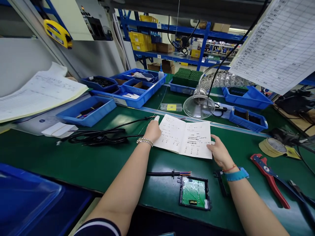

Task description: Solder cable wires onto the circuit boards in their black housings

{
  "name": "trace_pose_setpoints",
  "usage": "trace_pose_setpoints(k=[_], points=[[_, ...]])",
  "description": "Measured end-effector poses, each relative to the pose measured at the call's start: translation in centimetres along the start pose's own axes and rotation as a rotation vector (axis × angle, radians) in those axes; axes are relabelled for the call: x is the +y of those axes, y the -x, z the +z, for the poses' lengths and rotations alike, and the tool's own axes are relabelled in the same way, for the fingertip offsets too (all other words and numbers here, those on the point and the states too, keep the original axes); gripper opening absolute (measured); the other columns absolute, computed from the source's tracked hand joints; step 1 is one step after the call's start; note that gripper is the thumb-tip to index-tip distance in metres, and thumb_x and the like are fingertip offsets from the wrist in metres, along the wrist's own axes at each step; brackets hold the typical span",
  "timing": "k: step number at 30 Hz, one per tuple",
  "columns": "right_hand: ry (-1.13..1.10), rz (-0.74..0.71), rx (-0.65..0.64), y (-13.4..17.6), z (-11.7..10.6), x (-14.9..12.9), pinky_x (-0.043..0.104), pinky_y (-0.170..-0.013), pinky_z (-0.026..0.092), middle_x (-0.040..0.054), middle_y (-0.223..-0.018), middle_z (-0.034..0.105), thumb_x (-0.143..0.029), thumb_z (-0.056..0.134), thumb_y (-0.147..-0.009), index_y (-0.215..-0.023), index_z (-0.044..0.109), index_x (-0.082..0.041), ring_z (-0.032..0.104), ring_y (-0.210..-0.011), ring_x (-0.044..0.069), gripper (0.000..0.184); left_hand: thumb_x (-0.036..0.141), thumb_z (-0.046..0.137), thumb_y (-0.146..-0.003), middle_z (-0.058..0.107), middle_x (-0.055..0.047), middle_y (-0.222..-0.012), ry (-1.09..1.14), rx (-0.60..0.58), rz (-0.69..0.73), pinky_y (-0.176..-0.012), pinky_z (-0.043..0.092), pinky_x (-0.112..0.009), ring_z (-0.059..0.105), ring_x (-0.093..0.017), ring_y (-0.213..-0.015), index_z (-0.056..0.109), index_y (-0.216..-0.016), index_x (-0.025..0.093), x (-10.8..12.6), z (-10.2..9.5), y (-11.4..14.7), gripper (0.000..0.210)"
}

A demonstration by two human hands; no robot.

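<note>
Fingers of the left hand (152, 131) and right hand (220, 153) hold a white paper booklet (172, 134), already open; lower centre, thin coloured wires (186, 173) look unattached beside the green rectangular circuit board (193, 190).

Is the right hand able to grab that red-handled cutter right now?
Probably yes, but not straight away: the right hand is holding the booklet, so it would likely have to let go first. The red-handled cutter lies close on its right, with nothing seen between them.
</note>
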State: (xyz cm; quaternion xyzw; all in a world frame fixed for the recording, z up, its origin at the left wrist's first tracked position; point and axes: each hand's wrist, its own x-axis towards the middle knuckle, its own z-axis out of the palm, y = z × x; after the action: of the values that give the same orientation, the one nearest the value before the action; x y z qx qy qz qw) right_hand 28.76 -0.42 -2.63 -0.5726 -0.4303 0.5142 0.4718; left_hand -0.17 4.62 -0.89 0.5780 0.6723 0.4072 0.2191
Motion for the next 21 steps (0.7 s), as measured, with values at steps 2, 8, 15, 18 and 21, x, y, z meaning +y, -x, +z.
trace_pose_setpoints(k=[2, 8, 15, 18, 21], points=[[0.058, -0.024, 0.006, 0.0, 0.0, 0.3, 0.033, -0.068, 0.052, 0.0050, -0.095, 0.068, -0.015, 0.058, -0.062, -0.127, 0.036, -0.021, 0.065, -0.078, 0.020, 0.069, -0.001, 0.049, -0.061, 0.044, -0.020, -0.129, -0.023, 0.032, 0.081, -0.104, 0.025, -0.045, 0.036, -0.034, -0.123, 0.049, -0.120, 0.007, 1.2, 0.6, 1.0, 0.060], [0.250, -0.065, 0.034, -0.3, -0.2, 1.1, 0.034, -0.075, 0.050, 0.0054, -0.103, 0.065, -0.013, 0.053, -0.062, -0.126, 0.042, -0.021, 0.063, -0.085, 0.020, 0.066, 0.012, 0.042, -0.077, 0.035, -0.006, -0.141, -0.199, -0.628, 0.646, -0.110, 0.018, -0.038, 0.026, -0.021, -0.132, 0.039, -0.132, 0.020, 3.2, 4.9, 4.4, 0.056], [0.399, -0.107, 0.115, -0.5, -0.3, 0.4, 0.037, -0.087, 0.044, 0.0069, -0.096, 0.066, -0.008, 0.062, -0.054, -0.094, 0.066, -0.019, 0.060, -0.086, 0.022, 0.042, 0.028, 0.047, -0.080, 0.020, -0.015, -0.145, -0.359, -0.696, 0.514, -0.106, 0.005, -0.054, 0.017, -0.031, -0.134, 0.040, -0.131, 0.013, 0.8, 7.2, 4.0, 0.053], [0.319, -0.135, 0.173, 0.4, -2.7, -2.1, 0.038, -0.074, 0.049, 0.0066, -0.088, 0.066, -0.017, 0.070, -0.056, -0.101, 0.064, -0.019, 0.061, -0.072, 0.020, 0.045, 0.024, 0.047, -0.080, 0.028, -0.016, -0.143, -0.359, -0.640, 0.506, -0.107, 0.012, -0.049, 0.023, -0.030, -0.132, 0.045, -0.127, 0.013, 1.8, 6.0, 3.6, 0.049], [0.093, -0.187, 0.309, 1.6, -8.3, -4.5, 0.037, -0.065, 0.051, 0.0081, -0.086, 0.065, -0.023, 0.068, -0.066, -0.107, 0.060, -0.018, 0.062, -0.070, 0.019, 0.042, 0.025, 0.039, -0.085, 0.030, -0.018, -0.141, -0.333, -0.499, 0.491, -0.106, 0.017, -0.044, 0.024, -0.029, -0.132, 0.044, -0.127, 0.008, 4.1, 3.3, 4.2, 0.045]])
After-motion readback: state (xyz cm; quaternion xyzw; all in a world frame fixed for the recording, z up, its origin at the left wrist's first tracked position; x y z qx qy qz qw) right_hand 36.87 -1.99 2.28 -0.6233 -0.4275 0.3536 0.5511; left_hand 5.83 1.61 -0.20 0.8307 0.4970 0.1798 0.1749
